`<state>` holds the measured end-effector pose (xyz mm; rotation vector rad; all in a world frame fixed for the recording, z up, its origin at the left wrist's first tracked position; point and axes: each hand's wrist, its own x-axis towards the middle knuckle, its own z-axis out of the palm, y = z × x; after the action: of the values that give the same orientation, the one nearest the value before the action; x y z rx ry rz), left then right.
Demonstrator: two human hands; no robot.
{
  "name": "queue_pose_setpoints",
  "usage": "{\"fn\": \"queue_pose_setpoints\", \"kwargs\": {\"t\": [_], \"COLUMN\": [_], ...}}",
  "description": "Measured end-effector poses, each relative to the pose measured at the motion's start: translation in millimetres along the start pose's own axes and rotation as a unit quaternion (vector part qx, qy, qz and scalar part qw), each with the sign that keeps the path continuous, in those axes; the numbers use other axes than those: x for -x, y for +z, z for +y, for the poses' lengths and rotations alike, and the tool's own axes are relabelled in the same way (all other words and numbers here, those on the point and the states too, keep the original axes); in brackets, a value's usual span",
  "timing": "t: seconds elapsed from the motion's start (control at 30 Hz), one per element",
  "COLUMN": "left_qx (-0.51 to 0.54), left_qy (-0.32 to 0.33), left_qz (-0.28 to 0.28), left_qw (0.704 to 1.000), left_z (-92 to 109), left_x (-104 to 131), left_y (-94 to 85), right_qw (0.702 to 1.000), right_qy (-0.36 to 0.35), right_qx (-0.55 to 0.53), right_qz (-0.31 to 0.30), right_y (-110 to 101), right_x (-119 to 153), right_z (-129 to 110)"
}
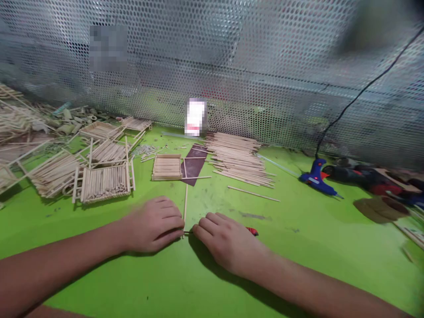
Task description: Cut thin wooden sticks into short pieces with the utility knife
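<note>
In the near middle of the green tabletop, the left hand has its fingertips closed on the near end of a thin wooden stick, which points away toward the far side. Just to its right, the right hand is curled around a slim red-ended tool, whose dark tip meets the stick at the left fingertips. Beyond the hands sit a small stick-built frame and a dark brown sheet; a heap of sticks lies far right of these. More stick frames crowd the left, and a blue glue gun rests at the right near a brown tape roll.
</note>
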<state>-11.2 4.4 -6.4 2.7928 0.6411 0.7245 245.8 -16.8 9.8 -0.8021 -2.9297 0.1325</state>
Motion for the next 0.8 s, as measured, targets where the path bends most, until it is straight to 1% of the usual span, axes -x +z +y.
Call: {"fn": "queue_pose_setpoints", "kwargs": {"t": [0.13, 0.23, 0.53, 0.7, 0.8], "left_qx": [-0.049, -0.056, -0.042, -0.048, -0.061], "left_qy": [0.01, 0.012, 0.012, 0.007, 0.012], "left_qz": [-0.002, -0.015, -0.028, -0.008, 0.02], "left_qw": [0.999, 0.998, 0.999, 0.999, 0.998], "left_z": [6.0, 7.5, 1.1, -8.1, -16.4], "left_x": [-1.3, -0.6, 8.9, 18.9, 17.1], "left_y": [4.4, 6.1, -4.5, -3.3, -11.3], "right_qw": [1.0, 1.0, 1.0, 0.998, 0.997], "right_qy": [-0.004, -0.007, -0.009, -0.009, -0.021], "right_qx": [-0.013, -0.014, 0.015, 0.056, 0.072], "right_qz": [-0.005, -0.006, 0.007, 0.004, 0.014], "right_y": [-0.9, -1.6, 5.9, 13.8, 9.1], "right_x": [0.3, -0.2, -15.9, -18.9, -15.9], "right_z": [1.4, 1.1, -4.5, -5.1, -3.7]}}
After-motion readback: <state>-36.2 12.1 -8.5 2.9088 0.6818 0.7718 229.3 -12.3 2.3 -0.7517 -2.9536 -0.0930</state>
